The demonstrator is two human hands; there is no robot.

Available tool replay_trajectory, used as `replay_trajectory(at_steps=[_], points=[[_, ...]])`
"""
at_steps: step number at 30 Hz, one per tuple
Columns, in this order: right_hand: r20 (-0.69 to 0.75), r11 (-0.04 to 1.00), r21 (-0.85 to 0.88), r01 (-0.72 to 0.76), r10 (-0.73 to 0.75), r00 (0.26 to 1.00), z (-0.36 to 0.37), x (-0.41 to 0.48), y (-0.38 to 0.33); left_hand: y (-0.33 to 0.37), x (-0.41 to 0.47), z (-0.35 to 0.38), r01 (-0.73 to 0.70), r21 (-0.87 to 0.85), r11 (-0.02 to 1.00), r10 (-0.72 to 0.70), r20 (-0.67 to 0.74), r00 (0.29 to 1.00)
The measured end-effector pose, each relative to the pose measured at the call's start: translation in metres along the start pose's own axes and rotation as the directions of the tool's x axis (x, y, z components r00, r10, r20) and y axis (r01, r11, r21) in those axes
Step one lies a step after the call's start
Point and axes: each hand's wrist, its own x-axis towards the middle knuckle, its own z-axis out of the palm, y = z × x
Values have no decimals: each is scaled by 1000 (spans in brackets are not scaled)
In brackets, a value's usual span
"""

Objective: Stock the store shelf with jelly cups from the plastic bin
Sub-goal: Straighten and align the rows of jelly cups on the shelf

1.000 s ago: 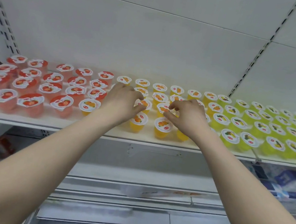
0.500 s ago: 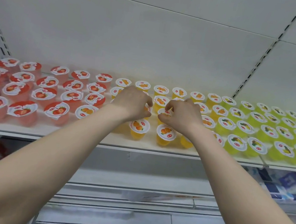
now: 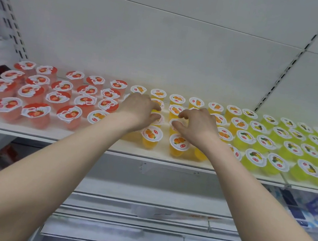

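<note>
Head view, left hand (image 3: 138,111) and right hand (image 3: 199,126) each gripping upright jelly cups (image 3: 158,120)

Red cups (image 3: 35,110), orange cups (image 3: 179,142), green cups (image 3: 255,157) on a white shelf (image 3: 88,140)

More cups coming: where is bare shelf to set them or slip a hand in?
Only the front strip of the shelf and the lane between the two front orange cups. The red cups and green cups sit packed.

Rows of jelly cups (image 3: 150,134) cover the shelf (image 3: 160,156).
</note>
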Motion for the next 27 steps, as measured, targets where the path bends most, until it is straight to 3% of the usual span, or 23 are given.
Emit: replay_trajectory(at_steps=[7, 12, 17, 22, 27], points=[[-138, 966, 126, 227, -209, 968, -5, 0, -28, -46, -48, -13, 114, -96, 989, -135, -250, 959], [-182, 924, 156, 350, -321, 929, 5, -4, -69, -76, -88, -13, 196, -84, 977, -211, -263, 941], [-106, 934, 71, 351, -343, 933, 15, -7, -104, -95, -105, -8, 186, -68, 980, -195, -180, 964], [-28, 960, -51, 275, -276, 961, 18, -11, -128, -103, -109, -6, 118, -19, 993, -119, -164, 979], [-19, 977, -53, 206, -208, 978, 19, -13, -138, -106, -106, -7, 106, -21, 994, -108, -133, 985]])
